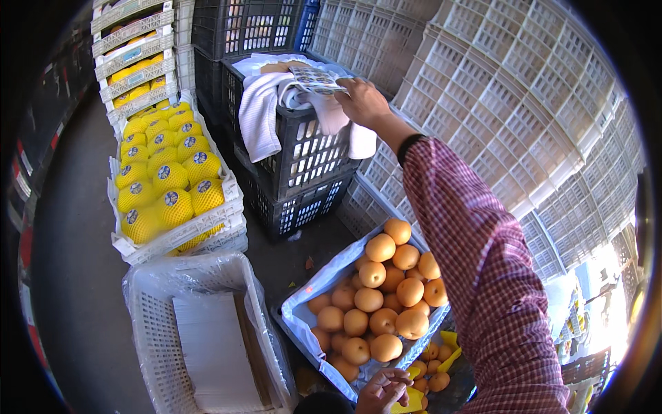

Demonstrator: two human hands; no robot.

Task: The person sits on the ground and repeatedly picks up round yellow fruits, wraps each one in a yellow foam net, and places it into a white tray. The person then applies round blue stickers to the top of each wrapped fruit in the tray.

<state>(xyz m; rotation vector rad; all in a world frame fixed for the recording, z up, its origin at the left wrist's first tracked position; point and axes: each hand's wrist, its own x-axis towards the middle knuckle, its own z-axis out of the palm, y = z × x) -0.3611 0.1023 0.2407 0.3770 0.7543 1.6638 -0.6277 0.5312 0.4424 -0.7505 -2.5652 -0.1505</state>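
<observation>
My right hand [363, 103] reaches far forward, its fingers closed on the near-right edge of a sticker sheet [316, 79]. That sheet lies on white cloths [261, 114] draped over a black plastic crate [293, 148]. At the lower edge is my left hand [383, 393], with fingers loosely bent and slightly apart; I see nothing in them. It is beside a lined crate [293, 316] heaped with round, brown-orange pears [369, 299]. Yellow foam nets [412, 400] and several more pears [434, 369] lie just right of that hand.
On the left, stacked white trays [176, 231] carry fruit in yellow nets [164, 176], with round labels. Nearer stands a plastic-lined white basket [148, 331] with cardboard [210, 345] inside. Tall stacks of white crates [496, 96] rise on the right. Dark floor [76, 276] shows at left.
</observation>
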